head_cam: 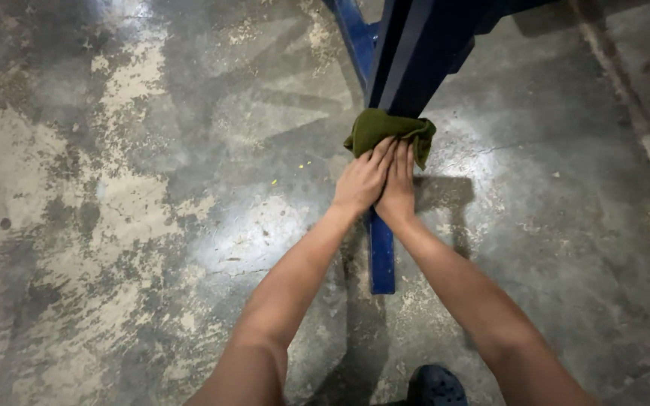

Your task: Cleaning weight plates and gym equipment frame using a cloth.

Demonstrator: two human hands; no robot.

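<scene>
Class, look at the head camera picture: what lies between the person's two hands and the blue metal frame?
A crumpled olive-green cloth lies there: the left hand and right hand press it against the blue metal frame, seen in the head view.

Olive rag = soft matt cloth, crumpled; blue frame looks like painted metal w/ smooth semi-gloss finish; floor = bare concrete, worn & patchy, rough in spots w/ shiny glare areas; dark blue shoe looks like matt moulded plastic/foam w/ holes.
</scene>
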